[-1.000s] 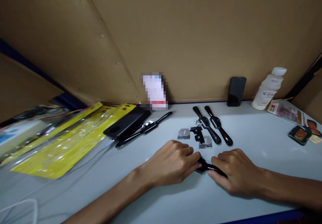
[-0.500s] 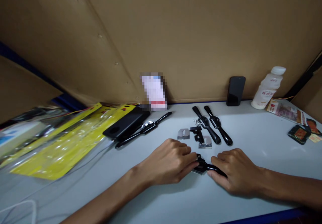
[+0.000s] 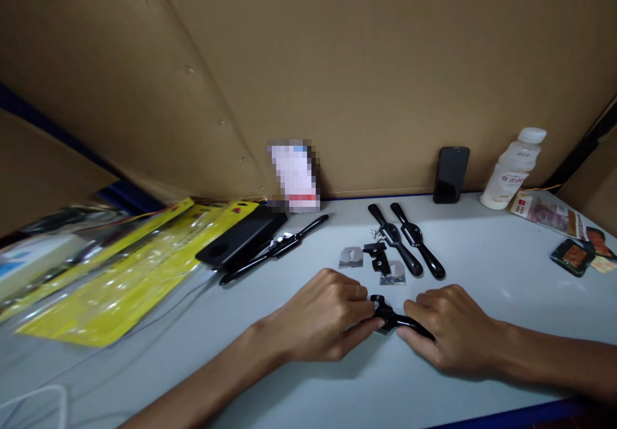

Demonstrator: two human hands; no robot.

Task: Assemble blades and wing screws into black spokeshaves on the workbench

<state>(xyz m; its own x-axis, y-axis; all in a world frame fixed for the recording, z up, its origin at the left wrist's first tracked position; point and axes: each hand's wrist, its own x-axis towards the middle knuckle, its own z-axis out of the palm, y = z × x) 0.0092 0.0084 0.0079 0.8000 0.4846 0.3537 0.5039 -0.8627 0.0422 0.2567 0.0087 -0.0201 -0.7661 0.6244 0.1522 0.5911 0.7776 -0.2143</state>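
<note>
Brown cardboard panel (image 3: 361,76) behind, pale grey tabletop (image 3: 289,403) before it; I note two bare hands at work near the front edge. Right hand (image 3: 446,329): fingers clenched round one handle of a black tool (image 3: 391,317); left hand (image 3: 328,316): fingers curled, thumb and forefinger grasping the tool's middle; the exact part between those tips is hidden from me, as is the far handle. The tool lies between the hands, low over the tabletop, a bright edge showing below its body.

Just beyond it: two steel blades (image 3: 351,257), the right one partly under the black plates (image 3: 379,259); small screws (image 3: 375,234) by these; two black tool bodies (image 3: 405,241) side by side, slanted. Further left, a fitted black tool (image 3: 289,244) lies against a black box (image 3: 241,236); yellow packaging (image 3: 130,281) beyond that. At the back, a dark phone (image 3: 451,175) leans on the panel; a bottle (image 3: 511,172) stands right of it, next to a flat packet (image 3: 552,216).
</note>
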